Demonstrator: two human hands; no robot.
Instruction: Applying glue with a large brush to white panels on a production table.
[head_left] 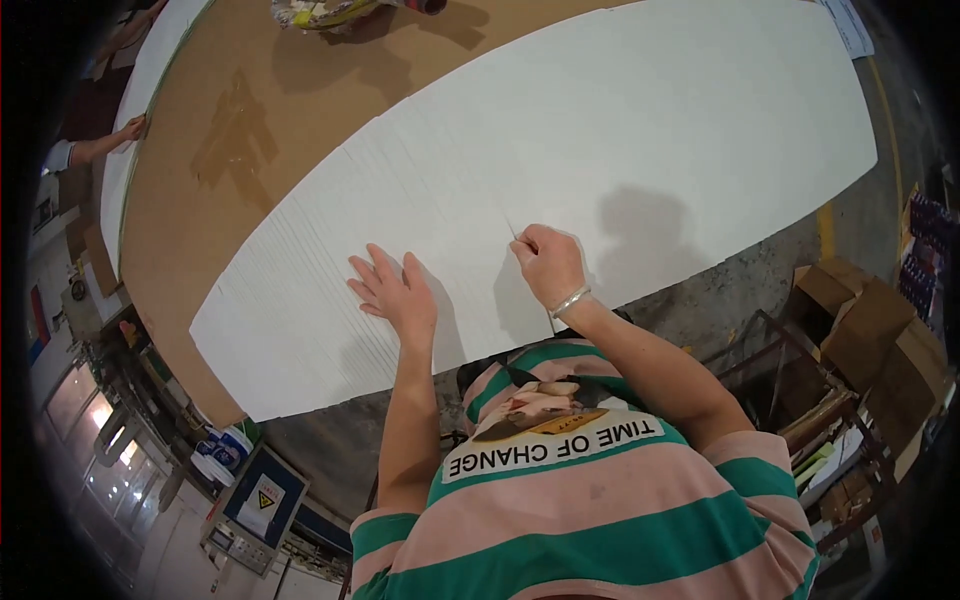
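Fanned, overlapping white sheets (500,170) lie across the brown tabletop (200,215) I'm watching. Toward their left end I see the left hand (395,300), fingers spread, though I cannot tell whether it presses down. Near the sheets' middle, the right hand (552,268) curls, thumb and fingers pinching a sheet's edge. Beyond the sheets' far edge sits a wrapped bundle (335,14); cardboard boxes (868,325) stand to their right.
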